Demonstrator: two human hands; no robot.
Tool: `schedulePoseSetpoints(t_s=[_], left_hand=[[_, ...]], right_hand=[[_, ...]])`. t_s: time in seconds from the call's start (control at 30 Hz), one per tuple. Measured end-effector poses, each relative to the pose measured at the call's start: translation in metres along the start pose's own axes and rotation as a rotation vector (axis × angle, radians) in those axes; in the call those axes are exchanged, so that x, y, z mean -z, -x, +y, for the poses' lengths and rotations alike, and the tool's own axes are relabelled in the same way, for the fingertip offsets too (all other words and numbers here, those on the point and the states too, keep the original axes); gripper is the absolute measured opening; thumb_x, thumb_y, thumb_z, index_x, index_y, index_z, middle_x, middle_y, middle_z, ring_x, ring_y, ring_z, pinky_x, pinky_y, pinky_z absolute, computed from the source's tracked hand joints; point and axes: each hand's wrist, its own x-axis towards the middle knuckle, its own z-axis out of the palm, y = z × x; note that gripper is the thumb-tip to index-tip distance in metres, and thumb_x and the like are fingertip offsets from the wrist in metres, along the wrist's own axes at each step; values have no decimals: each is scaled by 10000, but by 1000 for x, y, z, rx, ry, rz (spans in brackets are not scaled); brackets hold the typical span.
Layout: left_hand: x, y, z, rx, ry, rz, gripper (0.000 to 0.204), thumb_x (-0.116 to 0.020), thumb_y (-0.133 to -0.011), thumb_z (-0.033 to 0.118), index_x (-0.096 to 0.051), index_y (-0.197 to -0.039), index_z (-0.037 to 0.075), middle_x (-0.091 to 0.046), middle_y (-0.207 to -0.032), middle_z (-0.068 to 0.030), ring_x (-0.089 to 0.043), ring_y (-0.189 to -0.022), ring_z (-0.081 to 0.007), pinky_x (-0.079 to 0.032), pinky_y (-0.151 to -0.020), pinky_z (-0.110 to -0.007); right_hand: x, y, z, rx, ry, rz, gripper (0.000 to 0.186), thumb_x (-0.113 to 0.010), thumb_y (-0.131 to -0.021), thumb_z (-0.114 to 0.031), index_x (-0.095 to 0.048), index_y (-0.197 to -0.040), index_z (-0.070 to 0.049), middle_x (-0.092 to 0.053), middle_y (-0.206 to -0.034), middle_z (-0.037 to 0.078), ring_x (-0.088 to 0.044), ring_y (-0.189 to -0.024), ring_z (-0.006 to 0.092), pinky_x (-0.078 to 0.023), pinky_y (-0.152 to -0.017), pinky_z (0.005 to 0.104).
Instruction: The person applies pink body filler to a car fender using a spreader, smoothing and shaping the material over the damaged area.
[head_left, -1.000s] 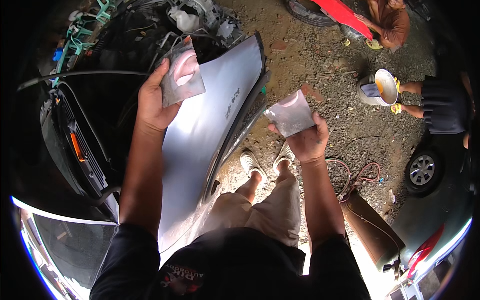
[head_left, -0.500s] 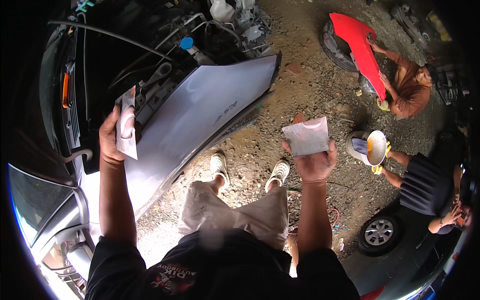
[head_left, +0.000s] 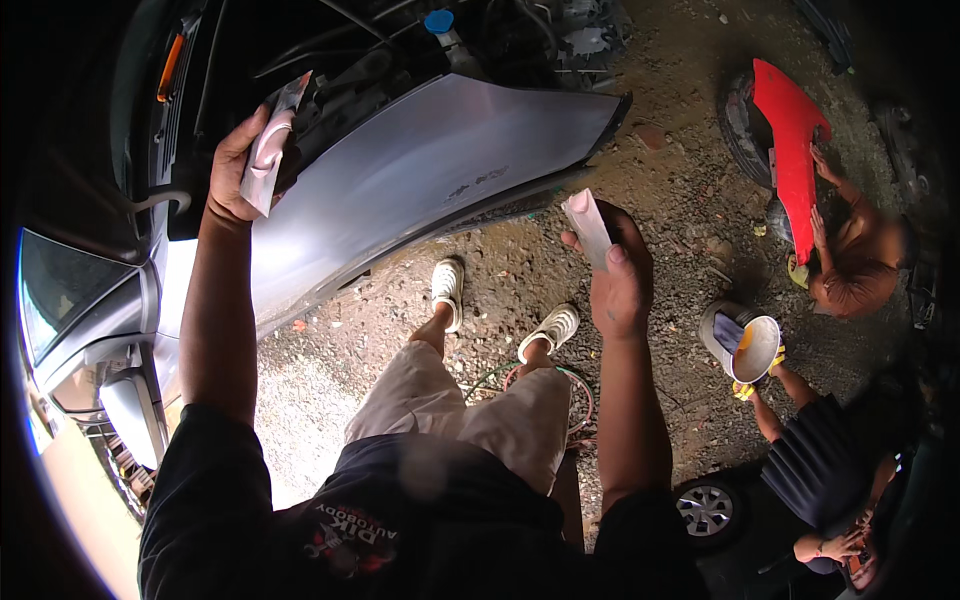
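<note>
Pink-smeared plates [head_left: 259, 190], bucket [head_left: 765, 348] with yellow object [head_left: 745, 341]

Had a plate [head_left: 261, 184] in the left hand [head_left: 234, 168], another plate [head_left: 593, 236] in the right hand [head_left: 622, 285], a car fender [head_left: 420, 150] between and beyond the hands, a bucket [head_left: 714, 338] farther right.

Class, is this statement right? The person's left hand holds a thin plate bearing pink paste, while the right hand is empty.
Not quite: the head view shows the right hand gripping a second thin plate. The left hand does hold a thin plate bearing pink paste.
</note>
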Motion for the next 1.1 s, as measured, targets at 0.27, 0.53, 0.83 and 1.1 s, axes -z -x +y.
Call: schedulePoseSetpoints(t_s=[0.27,0.53,0.83,1.1], left_hand=[[4,-8,8,146,-3,-203,356,-545,-1063,299,-646,-1157,-30,-757,-894,-138,-753,-718,-162,-627,-654,-253],[34,-1,7,6,-125,72,279,-543,-1059,258,-665,-1158,27,-681,-761,-57,-616,-569,-110,-515,-523,-218],[61,-1,17,-85,-274,-103,369,-455,-1095,268,-606,-1352,52,-699,-967,-69,-653,-757,-123,-552,-671,-247],[87,12,38,-134,-344,-33,429,-433,-1097,301,-533,-1435,57,-672,-1142,-88,-666,-999,-166,-553,-940,-333]], right_hand=[[-74,-25,24,584,1060,-255,496,-722,-814,-290,-697,-1257,-69,-567,-1305,156,-552,-1203,362,-475,-1009,471],[-89,-27,51,647,1192,-229,530,-714,-819,-343,-668,-1308,-143,-526,-1336,159,-508,-1232,387,-420,-1003,531],[-93,-40,71,731,1240,-219,496,-720,-818,-324,-706,-1282,-149,-538,-1318,145,-497,-1214,369,-465,-999,495],[-94,-38,84,745,1230,-163,504,-741,-798,-309,-709,-1286,-185,-532,-1332,132,-486,-1232,364,-465,-1013,497]])
